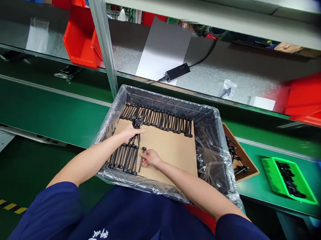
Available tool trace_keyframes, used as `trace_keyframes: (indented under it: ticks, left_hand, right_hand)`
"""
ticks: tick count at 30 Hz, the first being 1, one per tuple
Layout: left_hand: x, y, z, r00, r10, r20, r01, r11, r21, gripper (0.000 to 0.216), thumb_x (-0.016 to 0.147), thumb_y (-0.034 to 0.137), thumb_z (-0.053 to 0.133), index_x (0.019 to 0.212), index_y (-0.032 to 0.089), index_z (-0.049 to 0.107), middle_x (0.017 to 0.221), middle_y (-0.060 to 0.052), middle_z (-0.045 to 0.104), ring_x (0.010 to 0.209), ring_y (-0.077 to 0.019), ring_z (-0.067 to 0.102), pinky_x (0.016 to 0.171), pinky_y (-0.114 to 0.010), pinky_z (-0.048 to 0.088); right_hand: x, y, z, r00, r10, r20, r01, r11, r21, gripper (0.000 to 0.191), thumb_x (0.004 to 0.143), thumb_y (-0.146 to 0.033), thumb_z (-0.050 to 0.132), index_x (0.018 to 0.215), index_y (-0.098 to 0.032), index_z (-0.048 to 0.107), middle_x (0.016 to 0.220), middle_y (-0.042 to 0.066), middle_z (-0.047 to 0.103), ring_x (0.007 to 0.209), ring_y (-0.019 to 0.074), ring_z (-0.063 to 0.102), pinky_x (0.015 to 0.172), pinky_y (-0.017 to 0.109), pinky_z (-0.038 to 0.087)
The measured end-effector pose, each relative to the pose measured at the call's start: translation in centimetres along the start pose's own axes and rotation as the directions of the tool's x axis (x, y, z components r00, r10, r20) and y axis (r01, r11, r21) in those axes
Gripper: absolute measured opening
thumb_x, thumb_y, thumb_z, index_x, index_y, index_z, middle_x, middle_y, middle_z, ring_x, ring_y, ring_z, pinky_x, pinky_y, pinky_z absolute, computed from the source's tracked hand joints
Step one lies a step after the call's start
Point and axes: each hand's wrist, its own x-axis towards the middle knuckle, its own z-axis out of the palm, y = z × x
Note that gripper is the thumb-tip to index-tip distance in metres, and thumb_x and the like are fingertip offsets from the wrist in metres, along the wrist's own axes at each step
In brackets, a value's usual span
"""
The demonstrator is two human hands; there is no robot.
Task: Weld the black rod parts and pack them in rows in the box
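A large bin (221, 149) lined with clear plastic stands before me, with a brown cardboard sheet (169, 149) inside. My left hand (129, 132) is closed around a bunch of black bolt-like rods (136, 122) with wide heads, above the sheet's left side. Between the fingertips of my right hand (150, 158) is one black bolt-like rod (142, 160), at the right end of the near row. That near row of black rods (124, 157) lies side by side on the cardboard. A longer row of the same rods (157, 118) runs along the far edge.
Right of the bin, a brown box (247, 168) holds loose black parts, and a green tray (271, 174) holds more. Behind is a shelf with a red bin (82, 39), a black power adapter (178, 72) with its cable, and another red bin (314, 96). A metal post (103, 33) rises at left.
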Motion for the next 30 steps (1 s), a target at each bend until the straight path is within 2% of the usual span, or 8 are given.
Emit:
trace_keyframes:
  ticks: [6, 12, 15, 18, 21, 23, 27, 30]
  left_hand:
    - [-0.6, 0.0, 0.4, 0.995, -0.032, 0.092, 0.035, 0.999, -0.031, 0.047, 0.042, 0.032, 0.088, 0.07, 0.016, 0.054, 0.056, 0.007, 0.049, 0.049, -0.007, 0.043, 0.049, -0.023, 0.036]
    - [-0.9, -0.1, 0.6, 0.978, -0.097, 0.186, 0.099, 0.995, 0.0, 0.049, 0.035, 0.028, 0.089, 0.063, 0.016, 0.051, 0.054, 0.006, 0.051, 0.047, -0.0069, 0.045, 0.049, -0.023, 0.036]
    - [-1.1, -0.2, 0.7, 0.976, -0.098, 0.193, 0.097, 0.995, 0.018, 0.048, 0.034, 0.029, 0.089, 0.061, 0.016, 0.052, 0.053, 0.006, 0.052, 0.046, -0.0073, 0.045, 0.049, -0.024, 0.036]
    - [-1.2, -0.5, 0.7, 0.974, -0.071, 0.213, 0.062, 0.997, 0.049, 0.044, 0.039, 0.031, 0.088, 0.062, 0.015, 0.055, 0.054, 0.005, 0.053, 0.047, -0.0075, 0.045, 0.049, -0.024, 0.035]
    - [-1.3, -1.1, 0.8, 0.96, -0.011, 0.28, -0.019, 0.994, 0.104, 0.036, 0.046, 0.032, 0.085, 0.065, 0.014, 0.06, 0.056, 0.004, 0.055, 0.05, -0.0083, 0.046, 0.05, -0.024, 0.034]
    - [-1.3, -1.6, 0.9, 0.943, 0.041, 0.331, -0.09, 0.987, 0.133, 0.032, 0.049, 0.029, 0.083, 0.067, 0.013, 0.063, 0.058, 0.003, 0.057, 0.053, -0.009, 0.047, 0.052, -0.024, 0.035]
    - [-1.0, -1.8, 0.8, 0.926, 0.073, 0.37, -0.133, 0.981, 0.138, 0.03, 0.051, 0.024, 0.081, 0.073, 0.013, 0.065, 0.064, 0.002, 0.06, 0.058, -0.0101, 0.051, 0.055, -0.024, 0.037]
    - [-0.7, -1.4, 0.6, 0.976, 0.067, 0.205, -0.098, 0.984, 0.146, 0.033, 0.049, 0.025, 0.082, 0.072, 0.013, 0.062, 0.062, 0.003, 0.059, 0.057, -0.0104, 0.051, 0.055, -0.024, 0.038]
  right_hand:
    - [1.5, 0.0, 1.3, 0.999, -0.032, 0.004, 0.033, 0.984, -0.177, 0.03, 0.087, -0.021, 0.061, 0.061, -0.017, 0.047, 0.046, -0.001, 0.057, 0.038, 0.013, 0.059, 0.035, 0.018, 0.044]
    - [1.0, -0.4, 0.5, 0.992, -0.112, 0.058, 0.124, 0.954, -0.273, 0.034, 0.079, -0.023, 0.07, 0.052, -0.018, 0.049, 0.044, 0.0, 0.057, 0.033, 0.0121, 0.054, 0.031, 0.018, 0.038]
    - [0.0, -1.5, -1.3, 0.986, -0.164, 0.028, 0.167, 0.964, -0.207, 0.032, 0.078, -0.026, 0.068, 0.053, -0.016, 0.052, 0.046, 0.0, 0.057, 0.031, 0.0092, 0.05, 0.03, 0.016, 0.034]
    - [-1.3, -3.4, -2.9, 0.938, -0.323, -0.13, 0.33, 0.943, 0.036, 0.022, 0.083, -0.034, 0.06, 0.072, -0.015, 0.061, 0.058, -0.001, 0.06, 0.036, 0.005, 0.047, 0.031, 0.013, 0.031]
    - [-2.2, -5.0, -2.6, 0.889, -0.428, -0.163, 0.457, 0.857, 0.24, 0.032, 0.078, -0.045, 0.062, 0.089, -0.015, 0.064, 0.07, 0.0, 0.062, 0.045, 0.0055, 0.048, 0.035, 0.014, 0.034]
    - [-2.3, -5.6, -1.7, 0.891, -0.424, -0.163, 0.454, 0.837, 0.304, 0.037, 0.069, -0.048, 0.069, 0.085, -0.015, 0.063, 0.067, 0.0, 0.06, 0.047, 0.0064, 0.047, 0.036, 0.015, 0.035]
    - [-2.0, -5.7, -1.7, 0.88, -0.415, -0.229, 0.473, 0.804, 0.359, 0.042, 0.063, -0.051, 0.073, 0.078, -0.016, 0.057, 0.057, -0.003, 0.054, 0.044, 0.007, 0.042, 0.038, 0.017, 0.033]
    - [-1.9, -5.2, -4.2, 0.789, -0.502, -0.355, 0.585, 0.791, 0.181, 0.038, 0.077, -0.054, 0.061, 0.084, -0.017, 0.055, 0.056, -0.004, 0.05, 0.045, 0.0093, 0.042, 0.043, 0.02, 0.035]
